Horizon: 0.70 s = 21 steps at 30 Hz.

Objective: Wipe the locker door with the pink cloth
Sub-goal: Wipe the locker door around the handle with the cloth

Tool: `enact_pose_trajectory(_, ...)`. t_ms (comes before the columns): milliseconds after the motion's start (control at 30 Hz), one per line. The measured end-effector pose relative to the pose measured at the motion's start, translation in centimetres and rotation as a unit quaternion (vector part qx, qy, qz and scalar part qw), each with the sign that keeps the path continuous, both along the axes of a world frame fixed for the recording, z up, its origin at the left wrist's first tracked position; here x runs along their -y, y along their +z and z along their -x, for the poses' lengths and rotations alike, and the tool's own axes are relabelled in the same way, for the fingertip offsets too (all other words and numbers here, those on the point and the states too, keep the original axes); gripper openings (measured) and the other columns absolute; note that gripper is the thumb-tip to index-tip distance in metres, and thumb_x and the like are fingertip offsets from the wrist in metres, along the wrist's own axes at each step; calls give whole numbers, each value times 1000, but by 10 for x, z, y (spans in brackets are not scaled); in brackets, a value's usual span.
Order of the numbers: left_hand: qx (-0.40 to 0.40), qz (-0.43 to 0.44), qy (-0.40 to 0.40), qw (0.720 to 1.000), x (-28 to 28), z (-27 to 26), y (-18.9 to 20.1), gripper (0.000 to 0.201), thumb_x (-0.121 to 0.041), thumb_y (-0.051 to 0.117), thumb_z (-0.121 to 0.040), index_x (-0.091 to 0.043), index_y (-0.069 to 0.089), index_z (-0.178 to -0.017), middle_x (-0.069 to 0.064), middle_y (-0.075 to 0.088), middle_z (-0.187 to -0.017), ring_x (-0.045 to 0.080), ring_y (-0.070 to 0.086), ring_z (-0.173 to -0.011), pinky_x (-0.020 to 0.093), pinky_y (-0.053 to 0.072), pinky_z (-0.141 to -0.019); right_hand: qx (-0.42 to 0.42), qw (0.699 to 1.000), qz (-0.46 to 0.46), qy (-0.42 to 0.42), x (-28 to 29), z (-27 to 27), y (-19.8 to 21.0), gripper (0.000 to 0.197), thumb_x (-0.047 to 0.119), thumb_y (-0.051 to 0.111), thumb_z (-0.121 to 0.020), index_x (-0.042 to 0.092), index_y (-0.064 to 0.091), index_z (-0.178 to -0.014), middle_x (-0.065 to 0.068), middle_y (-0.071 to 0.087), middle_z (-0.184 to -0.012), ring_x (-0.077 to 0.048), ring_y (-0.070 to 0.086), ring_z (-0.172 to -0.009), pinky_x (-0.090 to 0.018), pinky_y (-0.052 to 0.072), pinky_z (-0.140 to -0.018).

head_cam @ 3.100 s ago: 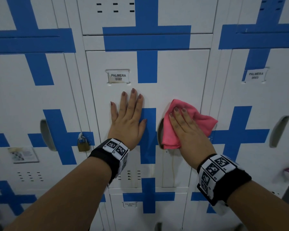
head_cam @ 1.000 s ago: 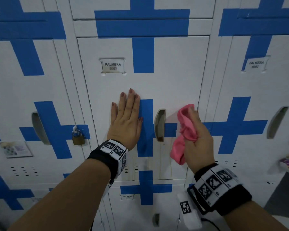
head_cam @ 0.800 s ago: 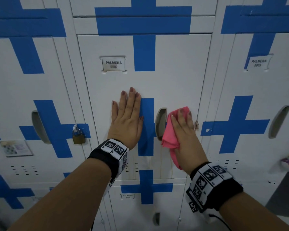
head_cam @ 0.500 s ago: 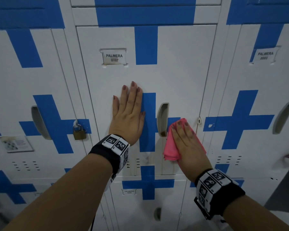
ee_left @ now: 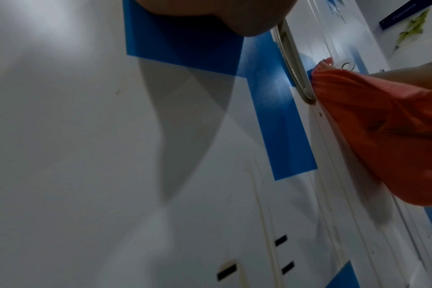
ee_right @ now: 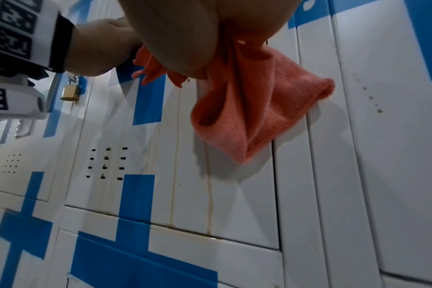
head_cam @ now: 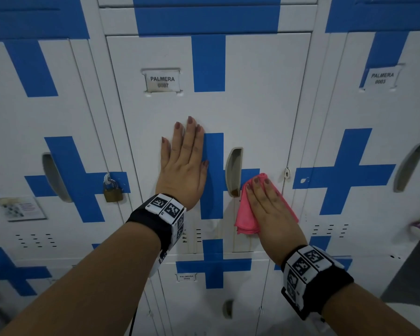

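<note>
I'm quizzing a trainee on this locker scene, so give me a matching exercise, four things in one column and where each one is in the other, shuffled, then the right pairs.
Things
1. pink cloth
2. left hand
3. brass padlock
4. label reading 0007

Places
A. hangs on the locker to the left of the one being wiped
B. upper left of the locker door, above the flat hand
C. under the right hand, just right of the recessed handle
D. flat on the door, left of the recessed handle

Pairs: 1-C, 2-D, 3-A, 4-B
</note>
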<state>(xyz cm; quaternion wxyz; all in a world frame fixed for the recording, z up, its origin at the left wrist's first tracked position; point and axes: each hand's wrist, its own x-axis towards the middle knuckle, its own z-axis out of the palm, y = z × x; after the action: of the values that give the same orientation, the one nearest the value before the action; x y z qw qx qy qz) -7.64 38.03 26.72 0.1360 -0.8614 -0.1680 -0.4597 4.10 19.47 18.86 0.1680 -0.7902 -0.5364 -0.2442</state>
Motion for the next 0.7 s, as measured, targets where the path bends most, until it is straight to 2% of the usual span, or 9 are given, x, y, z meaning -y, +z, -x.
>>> enact_pose_trajectory(100, 1, -1, -3, 1000, 1, 1, 1, 65, -25, 35, -94, -9, 4, -149, 7, -3, -156, 17, -23, -141, 38, -16, -114, -43, 998, -13, 33, 4, -1, -3, 88, 7, 73, -73, 8, 19, -144, -4, 14, -150, -27, 15, -138, -51, 23, -107)
enact_pose_trajectory(200, -2, -5, 1, 1000, 2, 2, 2, 65, -25, 35, -95, -9, 4, -149, 7, -3, -157, 17, -23, -141, 39, -15, -114, -160, 981, -97, 54, 17, 14, 4, 67, 5, 64, -83, 18, 35, -142, 7, 26, -148, -16, 26, -137, -39, 30, -109)
enact_pose_trajectory(233, -4, -7, 7, 1000, 4, 3, 1, 66, -25, 36, -95, -8, 3, -149, 7, -3, -157, 18, -21, -142, 40, -15, -114, -231, 959, -158, 46, 21, 22, 11, 53, 5, 56, -88, 23, 44, -137, 10, 38, -142, -12, 39, -130, -35, 36, -106)
enact_pose_trajectory(300, -1, -7, 19, 1000, 7, 4, 1, 66, -23, 38, -95, -9, 3, -149, 9, -1, -157, 20, -15, -143, 42, -15, -113, -363, 887, -283, 35, 29, 36, 32, 27, 12, 44, -93, 28, 60, -109, 11, 62, -110, -8, 59, -98, -33, 52, -86)
enact_pose_trajectory(367, -2, -4, 21, 1000, 11, 5, 0, 66, -21, 40, -95, -10, 4, -149, 9, 0, -158, 22, -10, -143, 44, -15, -113, -423, 818, -390, 8, 30, 42, 53, 25, 10, 41, -95, 27, 57, -85, 6, 61, -85, -14, 61, -84, -37, 54, -72)
enact_pose_trajectory(467, -24, -17, 15, 999, 11, 11, -11, 66, -21, 40, -94, -12, 7, -150, 8, 0, -158, 26, -4, -145, 47, -12, -113, -426, 756, -496, -28, 31, 39, 77, 23, 5, 41, -93, 22, 56, -91, 8, 58, -85, -13, 59, -85, -40, 53, -81)
enact_pose_trajectory(533, -46, -25, 10, 999, 7, 16, -22, 65, -21, 40, -94, -14, 8, -150, 5, -2, -158, 25, -6, -145, 47, -11, -114, -354, 764, -539, -15, 28, 39, 87, 33, -4, 39, -88, 23, 55, -99, 10, 55, -86, -2, 54, -83, -22, 48, -82)
enact_pose_trajectory(600, -60, -26, 7, 998, 2, 20, -34, 67, -21, 41, -93, -16, 8, -150, 4, -3, -158, 24, -8, -145, 49, -9, -114, -292, 800, -523, 18, 21, 40, 92, 40, -8, 40, -83, 26, 53, -101, 7, 54, -93, 5, 52, -84, -9, 43, -77)
enact_pose_trajectory(700, -74, -29, 13, 997, -3, 22, -51, 70, -23, 42, -92, -17, 6, -150, 4, -3, -158, 24, -12, -144, 49, -8, -114, -190, 912, -365, 5, 0, 31, 75, 45, -1, 53, -82, 24, 54, -120, 1, 54, -120, -8, 48, -111, -23, 45, -93)
